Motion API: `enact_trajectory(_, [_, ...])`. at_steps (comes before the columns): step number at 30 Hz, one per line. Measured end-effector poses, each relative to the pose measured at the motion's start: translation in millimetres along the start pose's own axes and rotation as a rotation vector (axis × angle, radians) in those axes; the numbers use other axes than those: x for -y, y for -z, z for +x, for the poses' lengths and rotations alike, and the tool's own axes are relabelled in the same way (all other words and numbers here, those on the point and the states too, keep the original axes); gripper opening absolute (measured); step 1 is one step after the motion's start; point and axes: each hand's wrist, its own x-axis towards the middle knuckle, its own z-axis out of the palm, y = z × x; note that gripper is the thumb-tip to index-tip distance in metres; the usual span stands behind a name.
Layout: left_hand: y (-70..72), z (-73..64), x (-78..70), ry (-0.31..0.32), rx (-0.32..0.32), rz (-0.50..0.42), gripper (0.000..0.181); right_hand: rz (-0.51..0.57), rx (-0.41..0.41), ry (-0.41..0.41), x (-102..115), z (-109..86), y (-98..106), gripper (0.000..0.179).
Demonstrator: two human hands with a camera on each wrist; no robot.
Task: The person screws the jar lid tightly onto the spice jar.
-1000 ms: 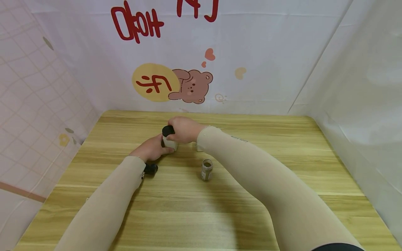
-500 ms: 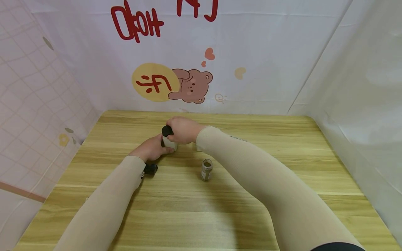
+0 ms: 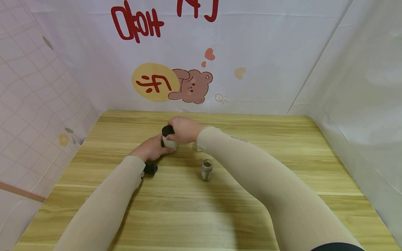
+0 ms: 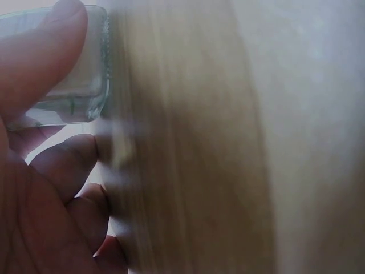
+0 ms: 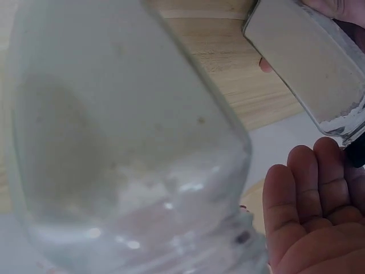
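Observation:
In the head view, my left hand (image 3: pixel 152 148) grips the lower part of a glass jar (image 3: pixel 170 143) of pale powder, which stands at the left back of the table. My right hand (image 3: pixel 185 129) holds the jar's black lid (image 3: pixel 168 130) from above. The left wrist view shows the thumb (image 4: pixel 43 63) across the jar's glass side (image 4: pixel 94 68), close to the tabletop. From the right wrist, the same jar (image 5: pixel 308 63) appears tilted, its powder almost filling the body. The fingers (image 5: pixel 282 197) of my right hand extend towards the lid (image 5: pixel 356 151).
A small open jar (image 3: pixel 206 169) with brownish contents stands at mid-table. Another glass jar (image 5: pixel 125 114), with a bare threaded neck, looms close in the right wrist view; my right forearm mostly hides it from the head. A black object (image 3: pixel 150 169) sits by my left wrist.
My right hand has shifted slightly left and back again on the black lid. The left hand and the jars have stayed in place.

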Motion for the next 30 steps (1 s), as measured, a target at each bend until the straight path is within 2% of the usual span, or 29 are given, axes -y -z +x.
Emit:
enact_trajectory(4, [0.1, -0.3, -1.9, 0.001, 0.003, 0.008, 0.077, 0.007, 0.021, 0.003, -0.1, -0.2, 1.9, 0.061])
enact_trajectory(7, [-0.4, -0.1, -3.0, -0.004, -0.001, 0.012, 0.079, 0.010, 0.038, 0.026, 0.2, -1.1, 4.1, 0.065])
enact_trajectory(11, [-0.7, -0.1, -3.6, -0.002, -0.007, 0.014, 0.079, 0.012, 0.038, 0.055, 0.1, -2.2, 5.2, 0.049])
enact_trajectory(14, [0.1, -1.0, -3.8, 0.000, -0.009, 0.016, 0.080, 0.007, 0.022, 0.045, -0.5, -2.8, 4.5, 0.041])
enact_trajectory(19, [0.4, -1.3, -2.4, 0.003, -0.009, 0.019, 0.081, 0.016, 0.002, 0.013, -1.4, -2.6, 2.5, 0.044])
enact_trajectory(24, [-0.2, -0.7, -1.9, -0.002, -0.014, 0.025, 0.078, 0.021, 0.014, 0.030, -0.9, -2.8, 3.8, 0.051])
enact_trajectory(30, [-0.4, -1.1, -2.3, -0.008, -0.018, 0.031, 0.076, 0.001, 0.014, 0.050, -1.0, -1.9, 3.3, 0.038])
